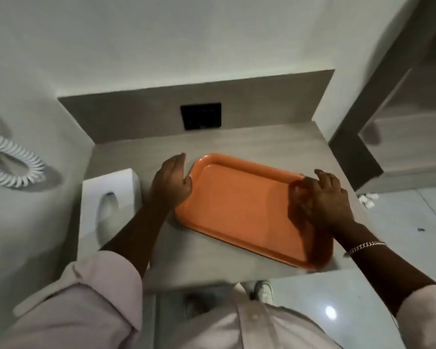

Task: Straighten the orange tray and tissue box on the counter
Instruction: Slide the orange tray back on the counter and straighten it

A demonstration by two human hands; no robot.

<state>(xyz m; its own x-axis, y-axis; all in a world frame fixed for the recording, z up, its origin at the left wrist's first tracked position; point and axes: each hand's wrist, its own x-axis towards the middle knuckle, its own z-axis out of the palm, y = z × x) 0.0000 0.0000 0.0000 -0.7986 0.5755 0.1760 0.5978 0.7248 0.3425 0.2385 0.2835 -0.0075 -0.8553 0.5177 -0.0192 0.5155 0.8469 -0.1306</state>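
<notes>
An empty orange tray (239, 205) lies askew on the grey counter (262, 144), its near right corner close to the counter's front edge. My left hand (173, 183) presses flat against the tray's left rim, fingers together. On the tray's right end rests my right hand (320, 200), fingers curled over the rim. A white tissue box (106, 205) with an oval slot stands at the counter's left edge, against the wall and apart from both hands.
A black wall socket (201, 116) sits in the backsplash behind the tray. A white coiled cord (10, 165) hangs on the left wall. To the right the counter ends above a tiled floor (413, 222) with small bits of litter.
</notes>
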